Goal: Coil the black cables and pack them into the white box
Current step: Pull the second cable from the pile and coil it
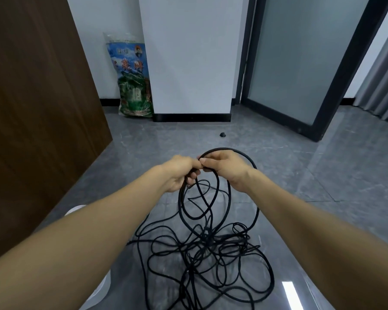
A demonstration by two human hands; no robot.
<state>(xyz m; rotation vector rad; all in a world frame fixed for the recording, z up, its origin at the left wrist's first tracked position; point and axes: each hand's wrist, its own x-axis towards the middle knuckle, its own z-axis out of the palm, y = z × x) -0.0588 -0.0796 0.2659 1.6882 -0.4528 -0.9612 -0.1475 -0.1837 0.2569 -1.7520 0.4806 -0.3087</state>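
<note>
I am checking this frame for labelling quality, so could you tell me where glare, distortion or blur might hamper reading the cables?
Head view: a bright glare streak lies on the glossy floor at lower right; wide-angle distortion bows the door frame and stretches the forearms; the tangled black cables stay sharp against grey tile, as do the left hand and right hand gripping the loop.

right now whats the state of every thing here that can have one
left hand: gripping the black cable
right hand: pinching the cable loop at the top
cable loops: a few coils formed, hanging from the hands
cable pile: tangled loose on the floor, not yet coiled
glass door: swung open
printed sack: upright, leaning against the wall
small black object: lying on the floor, apart from the cables
</note>
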